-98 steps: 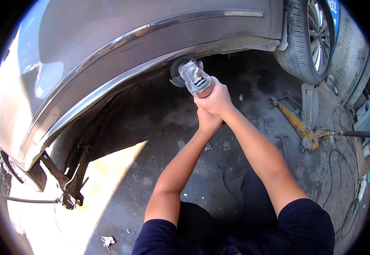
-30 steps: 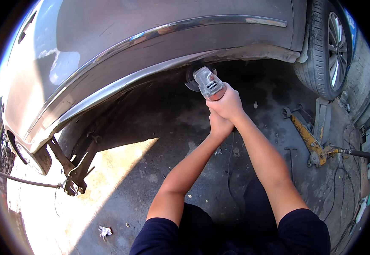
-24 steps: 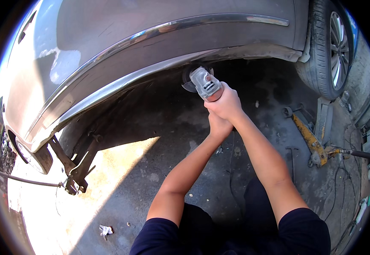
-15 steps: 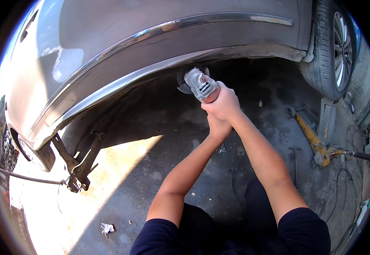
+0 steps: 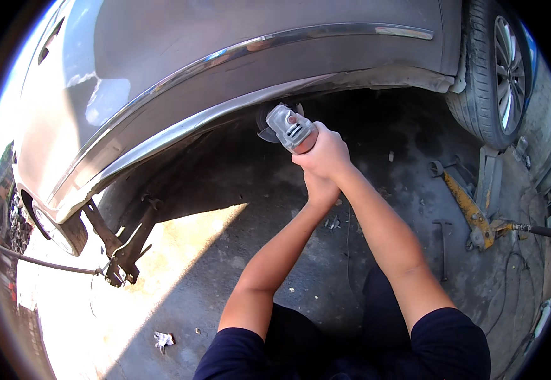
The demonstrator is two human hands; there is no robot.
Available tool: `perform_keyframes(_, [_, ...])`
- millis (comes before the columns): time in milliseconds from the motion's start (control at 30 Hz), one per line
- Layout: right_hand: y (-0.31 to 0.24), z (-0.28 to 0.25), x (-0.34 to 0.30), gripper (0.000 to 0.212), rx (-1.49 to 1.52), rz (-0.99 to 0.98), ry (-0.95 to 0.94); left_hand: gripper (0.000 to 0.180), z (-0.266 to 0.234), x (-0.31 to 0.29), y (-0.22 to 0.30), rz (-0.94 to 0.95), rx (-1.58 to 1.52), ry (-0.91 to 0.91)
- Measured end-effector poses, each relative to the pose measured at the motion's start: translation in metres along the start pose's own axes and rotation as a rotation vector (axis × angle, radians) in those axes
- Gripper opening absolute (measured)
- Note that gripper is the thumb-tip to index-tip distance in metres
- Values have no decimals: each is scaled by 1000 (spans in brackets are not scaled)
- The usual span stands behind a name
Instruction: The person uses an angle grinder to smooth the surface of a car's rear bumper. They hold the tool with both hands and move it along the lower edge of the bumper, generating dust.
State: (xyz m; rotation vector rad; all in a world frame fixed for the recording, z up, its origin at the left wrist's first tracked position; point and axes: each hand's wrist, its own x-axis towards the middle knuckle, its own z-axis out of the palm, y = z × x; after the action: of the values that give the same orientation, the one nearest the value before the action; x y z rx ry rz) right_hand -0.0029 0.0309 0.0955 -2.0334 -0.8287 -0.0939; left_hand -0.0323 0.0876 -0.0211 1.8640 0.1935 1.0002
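Observation:
An angle grinder point(image 5: 292, 128) with a grey head and a reddish body points away from me, below the sill of a raised car. Its dark disc and guard point(image 5: 266, 124) sit at the left of the head, near the sill's lower edge; I cannot tell whether the disc touches it. My right hand point(image 5: 328, 152) is closed around the body just behind the head. Closed on the same body nearer to me is my left hand point(image 5: 321, 188), its fingers mostly hidden. The car's grey side panel point(image 5: 237, 88) spans the view above both hands.
A scissor jack point(image 5: 126, 253) stands under the car at the left, its long bar reaching leftward. At right are the car's wheel point(image 5: 502, 69), a yellow jack point(image 5: 468, 212) and a hammer-like tool point(image 5: 442, 250). Cables and a crumpled white scrap point(image 5: 163, 341) lie on the floor.
Both hands and the grinder have shifted slightly left in the picture. The surroundings have slid a little right in the view. Both hands keep their hold.

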Motion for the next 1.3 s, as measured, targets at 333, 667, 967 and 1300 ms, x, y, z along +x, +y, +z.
perform_keyframes(333, [8, 2, -4, 61, 119, 77, 102, 85, -8, 0, 14, -18, -28, -52])
perform_keyframes(667, [13, -1, -8, 65, 147, 89, 104, 88, -2, -8, 9, 7, -67, -43])
perform_keyframes(967, [-14, 6, -9, 57, 11, 17, -31, 55, -18, -11, 9, -1, 11, 9])
perform_keyframes(1300, [-4, -7, -12, 59, 44, 93, 38, 68, -5, -7, 11, 97, -71, -10])
